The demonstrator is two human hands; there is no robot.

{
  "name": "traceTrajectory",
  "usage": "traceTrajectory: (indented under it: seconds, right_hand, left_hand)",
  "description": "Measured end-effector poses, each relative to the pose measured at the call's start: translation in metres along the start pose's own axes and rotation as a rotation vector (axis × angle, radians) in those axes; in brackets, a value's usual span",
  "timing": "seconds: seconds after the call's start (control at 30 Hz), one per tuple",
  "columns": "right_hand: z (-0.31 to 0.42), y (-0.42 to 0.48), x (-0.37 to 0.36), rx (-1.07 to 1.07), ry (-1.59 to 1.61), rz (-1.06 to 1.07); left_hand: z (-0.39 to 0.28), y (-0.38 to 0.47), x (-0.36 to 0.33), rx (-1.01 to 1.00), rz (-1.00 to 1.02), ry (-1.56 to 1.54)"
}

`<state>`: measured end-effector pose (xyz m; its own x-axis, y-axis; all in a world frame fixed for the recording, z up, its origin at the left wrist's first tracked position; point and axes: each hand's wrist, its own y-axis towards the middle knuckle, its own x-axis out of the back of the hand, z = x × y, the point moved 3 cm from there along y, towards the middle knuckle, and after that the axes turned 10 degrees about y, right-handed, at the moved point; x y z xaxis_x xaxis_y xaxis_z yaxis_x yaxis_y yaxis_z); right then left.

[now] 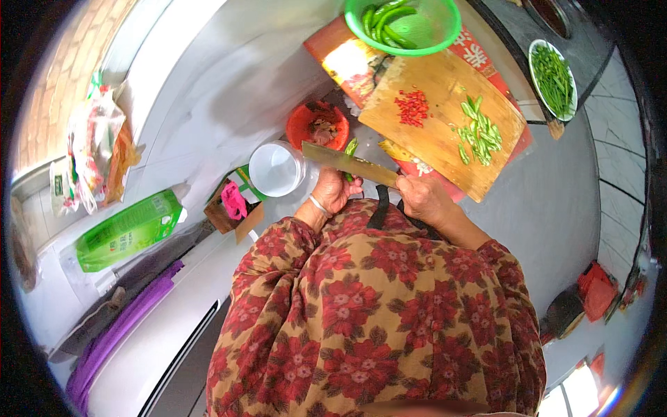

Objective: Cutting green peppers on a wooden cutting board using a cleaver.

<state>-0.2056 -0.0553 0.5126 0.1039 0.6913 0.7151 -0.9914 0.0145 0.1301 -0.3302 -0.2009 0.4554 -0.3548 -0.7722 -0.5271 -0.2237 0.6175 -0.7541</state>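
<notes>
My right hand point(424, 198) is closed around the handle of a cleaver point(359, 167), whose broad blade reaches left across my left hand point(333, 192). Between the fingers of my left hand is a green chili pepper point(351, 148), partly hidden behind the blade. Beyond the hands lies a wooden cutting board point(443, 125), bearing chopped red chili point(412, 108) and a pile of sliced green chili point(480, 133). Whole green peppers point(385, 23) rest in a green plastic colander point(435, 49) past the board's far edge.
A red plastic container point(293, 127) holding scraps and a translucent white bucket point(276, 169) stand left of the board. Nearby is an open cardboard box point(221, 213) with something pink inside. An oval plate point(575, 104) of cut greens sits at upper right.
</notes>
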Motion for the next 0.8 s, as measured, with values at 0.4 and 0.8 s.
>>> traceTrajectory:
  seconds: [0.4, 0.8]
  right_hand:
    - [0.005, 0.061, -0.069, 0.017, 0.014, 0.073]
    - [-0.015, 0.061, -0.060, -0.351, 0.093, 0.074]
  left_hand:
    - [-0.018, -0.004, 0.081, -0.127, 0.086, -0.302]
    - [-0.055, -0.012, 0.074, -0.234, 0.059, 0.070]
